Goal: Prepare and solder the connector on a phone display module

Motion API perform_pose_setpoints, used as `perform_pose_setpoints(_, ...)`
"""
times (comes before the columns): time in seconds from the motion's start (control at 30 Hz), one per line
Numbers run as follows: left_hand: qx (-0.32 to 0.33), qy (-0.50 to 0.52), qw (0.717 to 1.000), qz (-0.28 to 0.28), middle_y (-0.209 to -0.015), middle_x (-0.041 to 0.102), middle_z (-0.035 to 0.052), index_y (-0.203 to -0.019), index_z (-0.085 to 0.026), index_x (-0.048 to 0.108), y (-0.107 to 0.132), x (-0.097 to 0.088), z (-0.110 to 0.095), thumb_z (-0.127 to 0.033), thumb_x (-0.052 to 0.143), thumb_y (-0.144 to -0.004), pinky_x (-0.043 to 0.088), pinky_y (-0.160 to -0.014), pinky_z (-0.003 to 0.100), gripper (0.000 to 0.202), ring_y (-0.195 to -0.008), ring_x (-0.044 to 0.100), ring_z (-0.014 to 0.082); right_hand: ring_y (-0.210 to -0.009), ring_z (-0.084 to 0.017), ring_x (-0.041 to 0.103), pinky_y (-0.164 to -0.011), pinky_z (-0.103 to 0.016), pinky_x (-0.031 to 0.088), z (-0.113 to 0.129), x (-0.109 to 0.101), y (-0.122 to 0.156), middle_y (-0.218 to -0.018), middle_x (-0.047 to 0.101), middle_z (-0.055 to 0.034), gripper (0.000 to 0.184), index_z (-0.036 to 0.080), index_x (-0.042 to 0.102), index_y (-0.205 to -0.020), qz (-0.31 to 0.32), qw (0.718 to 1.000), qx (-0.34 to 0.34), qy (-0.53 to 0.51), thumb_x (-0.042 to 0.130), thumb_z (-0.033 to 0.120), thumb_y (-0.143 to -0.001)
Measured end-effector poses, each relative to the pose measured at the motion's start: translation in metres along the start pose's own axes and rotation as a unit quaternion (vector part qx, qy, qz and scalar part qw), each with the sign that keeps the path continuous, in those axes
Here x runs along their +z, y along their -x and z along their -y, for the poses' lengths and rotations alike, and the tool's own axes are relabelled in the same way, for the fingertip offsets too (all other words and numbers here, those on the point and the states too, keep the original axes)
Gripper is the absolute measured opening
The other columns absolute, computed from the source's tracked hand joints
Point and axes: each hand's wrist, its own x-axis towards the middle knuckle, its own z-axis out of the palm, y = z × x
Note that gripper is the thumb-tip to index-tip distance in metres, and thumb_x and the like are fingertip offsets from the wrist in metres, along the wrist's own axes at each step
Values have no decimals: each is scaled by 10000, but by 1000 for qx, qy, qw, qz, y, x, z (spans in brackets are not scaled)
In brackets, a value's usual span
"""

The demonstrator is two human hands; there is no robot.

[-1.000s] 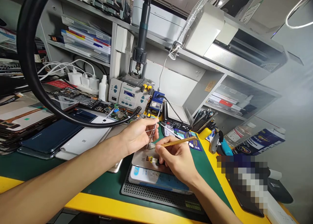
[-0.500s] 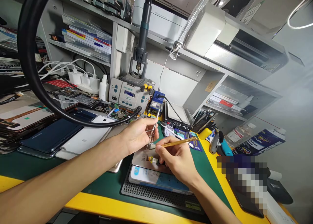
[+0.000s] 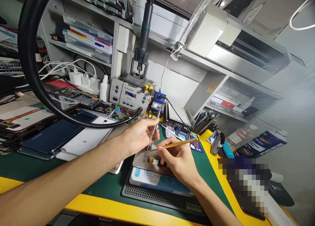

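My left hand (image 3: 140,136) pinches a pair of silver tweezers (image 3: 152,135), its tips pointing down. In my right hand (image 3: 178,158) is a slim gold-handled tool (image 3: 183,143), held like a pen; its thin tip reaches left, close to the tweezers' tips. Whether the tips touch anything is too small to tell. Beneath both hands lies a flat grey plate (image 3: 139,162) bearing a small part with a yellow flex end (image 3: 154,161), partly hidden by my right hand. The plate rests on a white and blue box (image 3: 150,178), which sits on a dark perforated tray (image 3: 142,193).
Phones (image 3: 54,134) and stacked screens (image 3: 14,121) lie left on the green mat (image 3: 103,183). A rework station (image 3: 130,96) stands behind, its black hose (image 3: 27,71) looping over the left side. Bottles (image 3: 242,135), a can (image 3: 262,144) and pixelated items line the right edge.
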Motion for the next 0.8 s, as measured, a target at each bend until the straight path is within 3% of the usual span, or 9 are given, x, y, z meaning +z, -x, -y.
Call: perform_pose_setpoints(0.8, 15, -10, 1000, 12, -657, 562, 13, -757, -150, 591, 0, -1, 0, 11, 573, -840, 519, -466, 225, 182, -518, 542, 111, -455, -78, 483, -401, -171, 441, 0, 0, 1, -570, 561, 39, 267, 160, 623, -847, 20, 999, 15, -42, 728, 405, -824)
